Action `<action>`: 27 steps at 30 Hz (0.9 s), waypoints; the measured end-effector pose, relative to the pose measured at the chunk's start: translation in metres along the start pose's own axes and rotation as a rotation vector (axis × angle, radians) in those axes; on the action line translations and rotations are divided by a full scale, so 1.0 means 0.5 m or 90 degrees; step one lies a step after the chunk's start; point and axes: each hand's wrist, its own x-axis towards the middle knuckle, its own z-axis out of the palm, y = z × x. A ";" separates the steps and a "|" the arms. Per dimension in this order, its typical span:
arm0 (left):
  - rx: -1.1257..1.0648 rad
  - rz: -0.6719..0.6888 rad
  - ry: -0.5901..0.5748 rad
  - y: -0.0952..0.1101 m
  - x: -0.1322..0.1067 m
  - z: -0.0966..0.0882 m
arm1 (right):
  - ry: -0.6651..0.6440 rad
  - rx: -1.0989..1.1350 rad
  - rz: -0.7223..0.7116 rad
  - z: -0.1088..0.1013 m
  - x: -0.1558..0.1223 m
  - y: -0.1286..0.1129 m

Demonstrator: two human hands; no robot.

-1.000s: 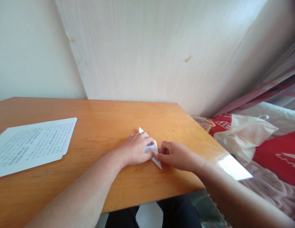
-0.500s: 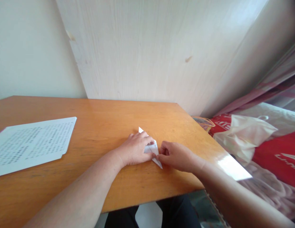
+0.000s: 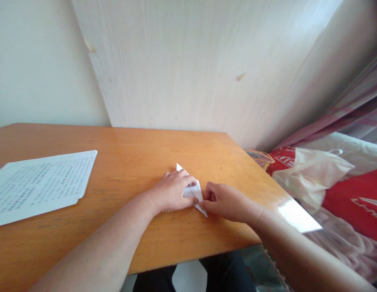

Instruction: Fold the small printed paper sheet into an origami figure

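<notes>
A small white sheet of folded paper (image 3: 193,191) lies slantwise on the wooden table, its pointed ends showing at the far left and near right. Over its left side rests my left hand (image 3: 173,192), with fingers bent across the paper and the thumb pressed on its lower part. My right hand (image 3: 226,202) is closed, its fingers curled, and its thumb and fingertip meet the paper's right edge close to the near point. The left fingers hide the middle of the paper.
Printed sheets (image 3: 45,184) lie on the left of the table (image 3: 140,148). A pale wood-grain panel (image 3: 188,65) stands behind. Past the table's right edge are a white plastic bag (image 3: 313,170), a red bag (image 3: 358,202) and a pinkish blanket (image 3: 343,247).
My right thumb and fingertips have slid slightly down along the paper's right edge. My left hand and the paper stay almost where they were.
</notes>
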 end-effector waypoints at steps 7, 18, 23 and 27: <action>-0.002 -0.006 -0.009 0.003 0.000 -0.002 | -0.010 0.008 -0.026 -0.003 0.001 0.006; 0.000 -0.012 -0.012 0.005 0.001 -0.005 | -0.048 0.059 -0.033 -0.012 0.001 0.008; 0.015 -0.006 0.003 0.010 -0.002 -0.004 | -0.057 0.097 -0.023 -0.017 -0.020 0.002; 0.050 0.008 0.023 0.020 -0.005 -0.006 | 0.015 0.017 -0.034 -0.005 -0.049 -0.009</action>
